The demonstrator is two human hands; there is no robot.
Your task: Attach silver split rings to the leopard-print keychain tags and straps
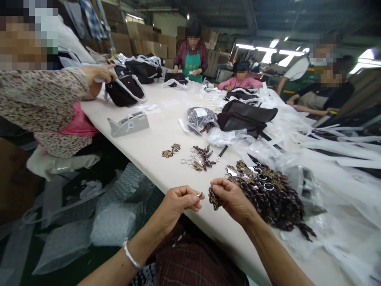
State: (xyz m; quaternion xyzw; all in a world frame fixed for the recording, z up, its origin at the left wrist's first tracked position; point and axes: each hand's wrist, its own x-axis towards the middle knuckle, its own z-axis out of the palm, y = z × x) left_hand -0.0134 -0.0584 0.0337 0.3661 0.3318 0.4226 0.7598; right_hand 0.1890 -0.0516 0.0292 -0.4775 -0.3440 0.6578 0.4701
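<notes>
Above the near edge of the table, my left hand (183,201) pinches a small shiny metal piece (199,195), too small to name surely. Close beside it my right hand (231,198) grips a leopard-print flower charm (214,198) between thumb and fingers. Right of my hands lies a heap of similar keychains (268,194) with rings, charms and dark ribbons. Farther in, a small group of dark ribbon bows (204,157) with rings lies on the tabletop. Left of that are loose leopard-print flower charms (167,153).
A grey tape dispenser (129,124) stands at the table's left edge. A clear bag of dark items (201,118) and black bags (247,115) lie beyond the charms. White strips and plastic cover the right side. Several co-workers surround the table; one sleeve (44,99) is at left.
</notes>
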